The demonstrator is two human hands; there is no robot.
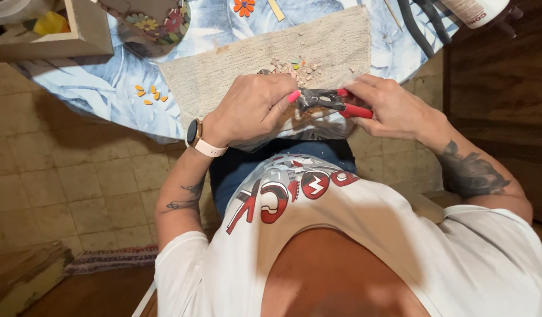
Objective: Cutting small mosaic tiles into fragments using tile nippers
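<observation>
Right hand (394,105) grips red-handled nippers (332,101); left hand (253,108) pinches at their jaws. Beyond the grip, tile fragments (294,67) lie on beige cloth (235,64); wooden tray (77,35) holds coloured pieces.

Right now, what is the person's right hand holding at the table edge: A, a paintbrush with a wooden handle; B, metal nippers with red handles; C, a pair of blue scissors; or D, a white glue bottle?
B: the right hand grips the red-handled metal nippers, whose dark jaws point at the left hand, above the beige cloth mat strewn with small tile chips.
</observation>
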